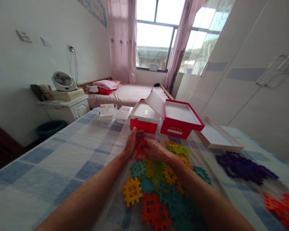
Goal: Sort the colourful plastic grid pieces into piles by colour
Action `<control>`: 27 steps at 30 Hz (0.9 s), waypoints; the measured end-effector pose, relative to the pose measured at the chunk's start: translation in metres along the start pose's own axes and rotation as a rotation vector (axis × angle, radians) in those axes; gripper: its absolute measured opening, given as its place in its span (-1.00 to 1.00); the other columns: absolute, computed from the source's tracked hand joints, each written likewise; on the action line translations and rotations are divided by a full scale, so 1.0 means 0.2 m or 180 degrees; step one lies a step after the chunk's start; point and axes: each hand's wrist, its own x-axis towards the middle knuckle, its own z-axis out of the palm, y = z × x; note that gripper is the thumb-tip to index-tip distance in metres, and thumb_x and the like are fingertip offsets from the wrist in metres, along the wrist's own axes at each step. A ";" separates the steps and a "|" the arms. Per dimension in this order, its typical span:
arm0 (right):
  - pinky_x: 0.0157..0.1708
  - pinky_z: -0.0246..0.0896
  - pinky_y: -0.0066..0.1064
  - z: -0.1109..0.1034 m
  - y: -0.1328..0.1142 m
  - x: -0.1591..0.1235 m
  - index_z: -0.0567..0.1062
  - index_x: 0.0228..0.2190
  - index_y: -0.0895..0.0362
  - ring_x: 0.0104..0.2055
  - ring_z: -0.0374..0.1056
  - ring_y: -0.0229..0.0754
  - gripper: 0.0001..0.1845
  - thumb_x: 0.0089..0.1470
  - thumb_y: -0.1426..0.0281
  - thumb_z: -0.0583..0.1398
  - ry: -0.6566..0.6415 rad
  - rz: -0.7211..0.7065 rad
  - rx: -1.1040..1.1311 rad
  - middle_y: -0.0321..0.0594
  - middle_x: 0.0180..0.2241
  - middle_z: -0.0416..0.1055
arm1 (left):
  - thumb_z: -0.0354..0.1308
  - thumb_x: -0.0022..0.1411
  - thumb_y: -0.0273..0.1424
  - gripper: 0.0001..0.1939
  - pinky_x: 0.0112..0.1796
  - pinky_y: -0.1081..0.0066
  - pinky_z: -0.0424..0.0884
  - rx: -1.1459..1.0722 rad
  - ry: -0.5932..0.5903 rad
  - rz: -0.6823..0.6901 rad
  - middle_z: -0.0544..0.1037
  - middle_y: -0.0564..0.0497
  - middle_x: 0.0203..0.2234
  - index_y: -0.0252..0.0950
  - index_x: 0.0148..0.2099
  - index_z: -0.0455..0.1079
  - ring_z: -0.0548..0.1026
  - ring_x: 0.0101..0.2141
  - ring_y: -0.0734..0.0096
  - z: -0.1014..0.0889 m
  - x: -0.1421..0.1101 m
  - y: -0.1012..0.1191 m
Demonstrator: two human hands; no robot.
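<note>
My left hand point(132, 142) and my right hand point(155, 148) meet over the far end of a heap of toy pieces, in front of the red boxes. Between them is a red interlocking plastic block point(141, 150), flat with a notched edge. Both hands appear closed around it; the left thumb points up and some fingertips are hidden. Below the hands lie a teal block point(138, 168), a yellow block point(132, 191) with a window-like grid, and orange-red blocks point(154, 210). Green blocks point(180, 149) and more yellow ones lie beside my right forearm.
An open red-sided box point(144, 125) and a larger red box point(175, 128) stand beyond my hands. A shallow lid point(218, 136) lies right of them. Purple pieces point(245, 168) and orange-red pieces point(285, 208) are piled at the right. Small white boxes point(108, 110) stand far left.
</note>
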 end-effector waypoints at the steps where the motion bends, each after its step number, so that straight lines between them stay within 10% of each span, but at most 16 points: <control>1: -0.24 0.14 -0.38 0.02 0.00 0.01 0.40 -0.36 0.11 -0.20 0.32 -0.12 -0.83 -0.11 0.49 0.13 -0.0037 -0.0011 -0.0008 -0.18 -0.25 0.43 | -0.06 0.11 0.15 -0.35 -0.09 0.21 0.35 -0.0005 -0.0012 -0.0008 0.55 -0.20 -0.21 -0.36 -0.20 0.43 0.48 -0.11 0.13 0.00 0.00 0.00; 9: -0.10 0.15 -0.36 0.04 0.06 -0.02 0.28 -0.03 0.10 -0.08 0.31 -0.13 -0.47 -0.11 0.49 0.15 0.0395 -0.0037 0.0135 -0.18 -0.10 0.42 | -0.04 0.12 0.13 -0.38 -0.01 0.24 0.29 -0.0117 -0.0170 0.0090 0.53 -0.15 -0.14 -0.34 -0.16 0.43 0.43 -0.05 0.16 0.00 0.02 -0.01; 16: -0.26 0.18 -0.40 -0.10 0.14 -0.03 0.42 -0.29 0.16 -0.28 0.33 -0.17 -0.79 -0.01 0.51 0.05 0.0588 0.0285 -0.0109 -0.14 -0.31 0.45 | -0.01 0.11 0.11 -0.41 -0.05 0.24 0.32 -0.0268 0.0129 0.0048 0.50 -0.18 -0.09 -0.34 -0.19 0.44 0.44 -0.07 0.17 0.01 0.02 -0.01; 27: -0.06 0.11 -0.15 0.01 -0.05 0.03 0.41 -0.30 0.22 -0.06 0.28 0.05 -0.82 -0.02 0.47 0.12 -0.0229 -0.0059 -0.0821 0.04 -0.21 0.43 | -0.09 0.20 0.06 -0.44 -0.06 0.30 0.32 -0.0289 0.0394 -0.0045 0.51 -0.14 -0.14 -0.33 -0.22 0.45 0.44 -0.09 0.24 0.01 0.03 0.02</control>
